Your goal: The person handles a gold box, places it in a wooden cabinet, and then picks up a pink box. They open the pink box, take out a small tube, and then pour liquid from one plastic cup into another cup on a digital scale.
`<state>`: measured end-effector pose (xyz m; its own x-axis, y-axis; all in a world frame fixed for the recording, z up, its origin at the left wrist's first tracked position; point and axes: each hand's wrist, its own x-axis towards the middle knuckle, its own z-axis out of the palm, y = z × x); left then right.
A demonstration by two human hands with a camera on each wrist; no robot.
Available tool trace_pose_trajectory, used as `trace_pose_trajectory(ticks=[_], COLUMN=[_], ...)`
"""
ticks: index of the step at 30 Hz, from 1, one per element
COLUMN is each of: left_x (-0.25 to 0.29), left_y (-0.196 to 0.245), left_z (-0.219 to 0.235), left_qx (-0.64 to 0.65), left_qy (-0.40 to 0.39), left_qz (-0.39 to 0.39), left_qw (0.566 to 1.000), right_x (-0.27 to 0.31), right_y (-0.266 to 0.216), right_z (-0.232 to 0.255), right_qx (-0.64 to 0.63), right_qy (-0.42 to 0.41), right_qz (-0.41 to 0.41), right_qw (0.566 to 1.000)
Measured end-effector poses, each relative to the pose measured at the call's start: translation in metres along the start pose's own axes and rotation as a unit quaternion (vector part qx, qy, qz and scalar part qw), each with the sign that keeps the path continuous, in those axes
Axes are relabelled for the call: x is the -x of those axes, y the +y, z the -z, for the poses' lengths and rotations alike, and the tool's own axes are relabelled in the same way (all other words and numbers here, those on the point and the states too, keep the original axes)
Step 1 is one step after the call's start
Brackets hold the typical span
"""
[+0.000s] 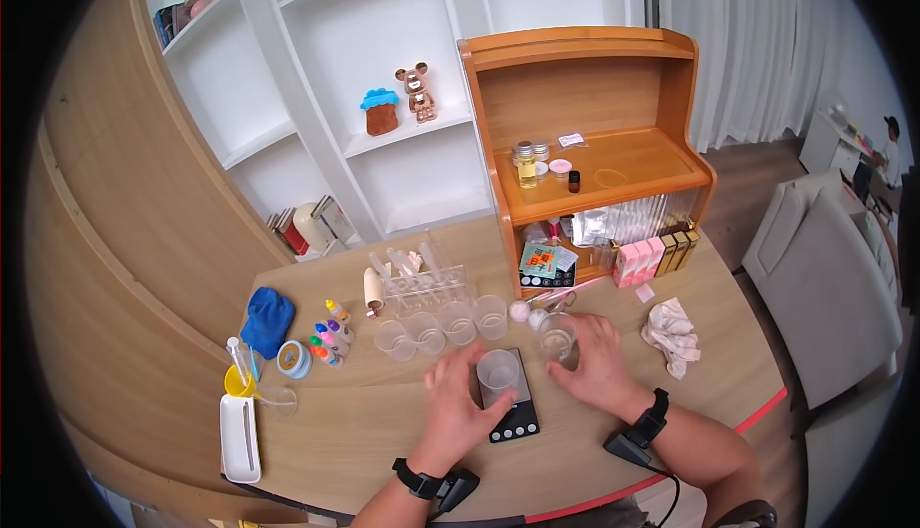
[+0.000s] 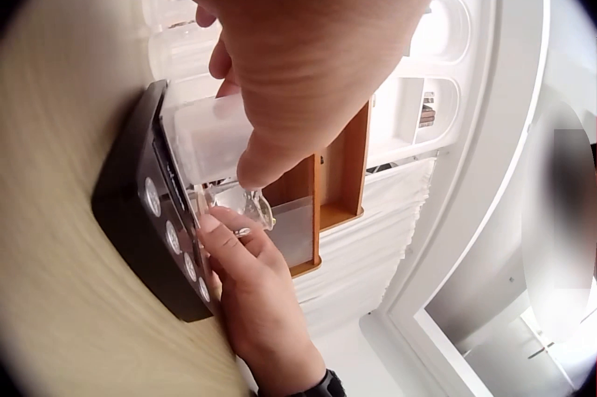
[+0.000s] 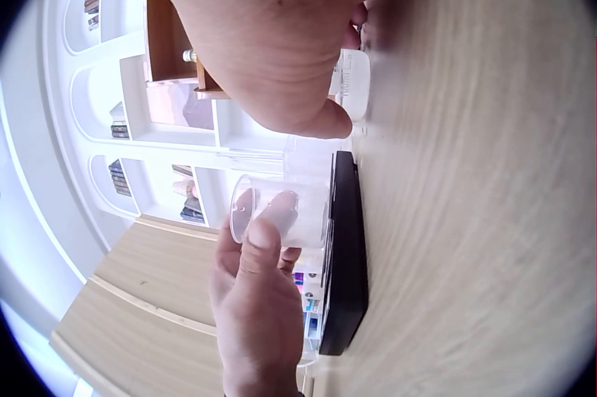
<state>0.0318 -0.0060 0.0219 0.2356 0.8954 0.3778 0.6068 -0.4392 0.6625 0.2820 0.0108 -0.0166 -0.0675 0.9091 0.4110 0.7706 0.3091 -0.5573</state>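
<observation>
While gripping a clear cup (image 1: pixel 497 371) upright on the black scale (image 1: pixel 508 424) with curled fingers of the left hand (image 1: pixel 455 403), curving the right hand (image 1: pixel 599 365), half spread, around a beaker (image 1: pixel 556 339) right of the scale; cannot tell whether gripped.

A blue cloth (image 1: pixel 268 322) lies in a heap at the left of the bench (image 1: pixel 374 442), beyond a long white tray (image 1: pixel 230 442). On the white shelving (image 1: pixel 407 135), a shiny bear figurine (image 1: pixel 418 97) stands just beside a blue-topped brown toy (image 1: pixel 380 116). White curtains (image 1: pixel 733 49) hang beyond a grey chair (image 1: pixel 834 269).
</observation>
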Motion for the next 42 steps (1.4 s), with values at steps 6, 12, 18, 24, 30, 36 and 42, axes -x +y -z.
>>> trace_pose_trajectory(ticks=[6,12,18,24,30,36,42], left_x=[0.008,0.008,0.007,0.007,0.006,0.006,0.006], left_y=[-0.015,-0.014,-0.014,-0.014,-0.013,-0.013,-0.015], left_z=[-0.013,-0.012,-0.011,-0.011,-0.010,-0.010,-0.011], left_qx=[0.026,0.021,0.018,0.022,0.021,0.015,0.011], left_qy=[-0.006,0.000,-0.003,-0.007,-0.012,-0.013,-0.013], left_qz=[0.029,0.005,0.002,0.006,0.010,0.009,0.008], left_qw=[0.999,1.000,1.000,1.000,1.000,1.000,1.000], right_x=[-0.001,-0.001,-0.001,-0.001,-0.001,0.000,0.000], right_y=[0.001,-0.018,-0.026,-0.030,-0.032,-0.032,-0.033], right_z=[-0.001,0.011,0.014,0.017,0.019,0.018,0.019], right_qx=[-0.057,-0.112,-0.086,-0.080,-0.068,-0.062,-0.055], right_qy=[0.031,0.032,0.080,0.071,0.082,0.081,0.082], right_qz=[0.021,0.060,0.113,0.121,0.138,0.137,0.139], right_qw=[0.998,0.991,0.987,0.987,0.985,0.985,0.985])
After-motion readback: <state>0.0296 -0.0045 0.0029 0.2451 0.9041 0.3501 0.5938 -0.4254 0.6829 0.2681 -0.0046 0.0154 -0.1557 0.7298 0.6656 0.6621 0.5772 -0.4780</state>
